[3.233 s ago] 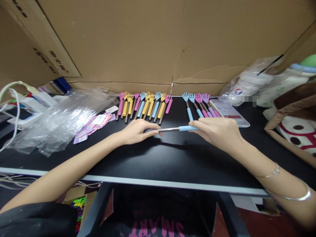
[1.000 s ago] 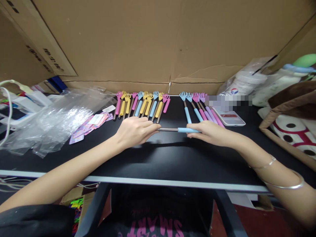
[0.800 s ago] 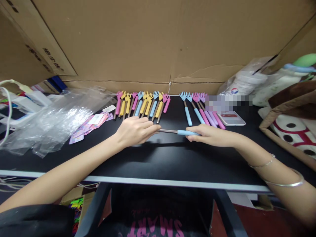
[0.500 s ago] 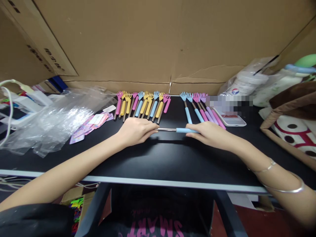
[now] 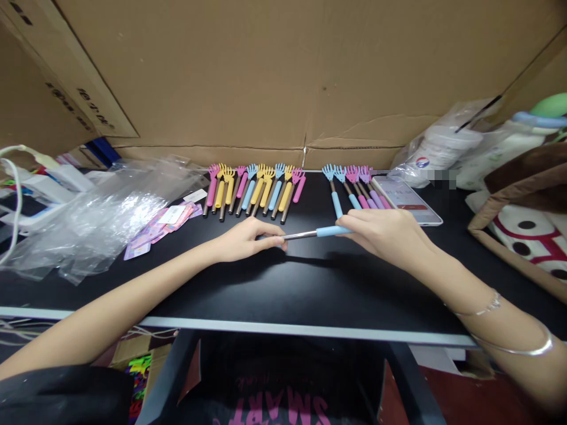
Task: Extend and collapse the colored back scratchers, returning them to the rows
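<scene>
You are seated at a black desk, its front bound by a pale grey edge strip. A brown cardboard panel, creased along its lower part, walls off the back; reddish floor shows below.

The blue-handled rod lies between your hands, raised above the desk and casting a shadow: a slim, shiny metal shaft entering a smooth, matte blue grip. Your left hand pinches the shaft end between thumb and fingers; the rod's tip is concealed there. Your right hand has its fingers curled together around the blue grip, hiding its far end.

Beyond your left hand stands a close row of hand-headed scratchers in pink, yellow and blue, with dark metal shafts. A smaller group of scratchers in blue, magenta and purple lies behind your right hand, which covers some lower ends. Just beside that group is a phone.

At left, crumpled, glossy clear plastic bags lie near printed cards. At right, a bagged cup and a brown-trimmed bag crowd the corner. Below, a chair armrest sits near an open carton holding bright pieces.
</scene>
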`<state>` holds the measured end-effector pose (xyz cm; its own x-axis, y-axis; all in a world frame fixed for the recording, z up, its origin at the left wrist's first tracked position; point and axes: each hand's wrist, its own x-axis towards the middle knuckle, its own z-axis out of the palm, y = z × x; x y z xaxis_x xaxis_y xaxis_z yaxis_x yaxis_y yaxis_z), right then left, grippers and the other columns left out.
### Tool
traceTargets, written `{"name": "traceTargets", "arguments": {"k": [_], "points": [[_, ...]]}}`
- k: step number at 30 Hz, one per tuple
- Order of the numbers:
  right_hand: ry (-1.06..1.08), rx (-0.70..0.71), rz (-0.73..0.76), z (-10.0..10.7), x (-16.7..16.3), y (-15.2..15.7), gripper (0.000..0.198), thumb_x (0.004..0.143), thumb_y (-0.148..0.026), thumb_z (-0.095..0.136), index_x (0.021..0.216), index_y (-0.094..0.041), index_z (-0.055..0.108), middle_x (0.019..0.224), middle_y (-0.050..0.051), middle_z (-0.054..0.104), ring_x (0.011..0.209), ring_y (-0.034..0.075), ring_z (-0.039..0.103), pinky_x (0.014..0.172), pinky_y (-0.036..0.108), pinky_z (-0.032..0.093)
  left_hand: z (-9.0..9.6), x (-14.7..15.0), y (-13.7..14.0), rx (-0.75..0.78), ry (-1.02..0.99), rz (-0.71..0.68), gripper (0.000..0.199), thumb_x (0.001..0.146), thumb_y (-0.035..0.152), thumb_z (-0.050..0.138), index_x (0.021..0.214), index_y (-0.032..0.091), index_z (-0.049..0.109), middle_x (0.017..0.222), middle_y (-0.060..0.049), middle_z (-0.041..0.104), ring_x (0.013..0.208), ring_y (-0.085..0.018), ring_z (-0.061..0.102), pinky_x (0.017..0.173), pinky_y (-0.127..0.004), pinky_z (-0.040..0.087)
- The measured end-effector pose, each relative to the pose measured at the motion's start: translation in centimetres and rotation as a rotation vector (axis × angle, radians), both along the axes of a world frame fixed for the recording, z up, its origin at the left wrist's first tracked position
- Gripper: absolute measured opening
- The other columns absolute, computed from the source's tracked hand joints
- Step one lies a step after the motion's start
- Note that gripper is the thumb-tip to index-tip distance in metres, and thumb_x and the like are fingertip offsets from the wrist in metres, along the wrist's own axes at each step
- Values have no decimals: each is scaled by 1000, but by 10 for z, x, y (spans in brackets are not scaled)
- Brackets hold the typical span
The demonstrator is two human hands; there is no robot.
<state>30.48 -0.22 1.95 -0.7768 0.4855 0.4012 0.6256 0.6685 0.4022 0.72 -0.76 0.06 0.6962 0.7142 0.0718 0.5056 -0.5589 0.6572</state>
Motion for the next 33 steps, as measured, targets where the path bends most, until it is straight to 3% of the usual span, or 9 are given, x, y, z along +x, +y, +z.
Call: {"name": "traceTargets", "arguments": {"k": [2, 5, 9, 14, 21, 28, 33], "points": [[6, 75, 11, 1, -1, -1, 40, 102, -40, 38, 78, -20, 63, 63, -1, 64, 56, 10, 56, 47, 26, 19, 1, -1, 1, -99, -36, -42, 39, 97, 42, 45, 93, 14, 72, 73, 0, 64, 62, -10, 52, 61, -19, 38], [27, 123, 32, 1, -2, -1, 39, 101, -39, 40, 77, -20, 63, 64, -2, 65, 57, 10, 57, 47, 26, 19, 0, -2, 2, -104, -28, -36, 39, 97, 43, 45, 94, 14, 71, 74, 1, 64, 64, -10, 52, 64, -20, 38], [58, 76, 26, -1, -3, 0, 38, 101, -41, 40, 81, -20, 65, 69, -1, 69, 60, 10, 59, 48, 26, 21, -1, -2, 2, 30, 54, 61, 37, 96, 45, 44, 97, 19, 71, 85, 1, 70, 72, -13, 59, 71, -22, 40], [90, -29, -17, -1, -3, 2, 33, 100, -40, 43, 86, -22, 65, 72, -1, 70, 62, 11, 61, 48, 26, 22, 2, -4, 4, 236, 210, 160, 35, 95, 48, 44, 102, 25, 70, 87, 2, 73, 74, -15, 63, 69, -24, 37], [156, -117, -96, 0, 3, 8, 30, 95, -48, 49, 89, -22, 62, 55, -3, 58, 46, 13, 50, 48, 24, 23, 8, -11, 5, 388, 314, 207, 34, 95, 49, 42, 104, 24, 64, 84, 2, 71, 71, -15, 64, 62, -23, 35], [170, -279, -114, -5, 0, 10, 38, 97, -53, 39, 92, -25, 64, 54, -2, 58, 47, 14, 50, 50, 25, 27, 2, -11, 5, 868, 222, 168, 26, 97, 33, 45, 91, 21, 68, 81, 0, 72, 77, -13, 64, 57, -23, 35], [220, -470, -107, -8, -2, 11, 36, 96, -52, 41, 96, -25, 65, 59, -1, 61, 51, 15, 53, 51, 24, 29, 2, -12, 5, 1070, 255, 152, 28, 98, 33, 46, 88, 19, 68, 75, -1, 71, 72, -14, 61, 57, -26, 35]]}}
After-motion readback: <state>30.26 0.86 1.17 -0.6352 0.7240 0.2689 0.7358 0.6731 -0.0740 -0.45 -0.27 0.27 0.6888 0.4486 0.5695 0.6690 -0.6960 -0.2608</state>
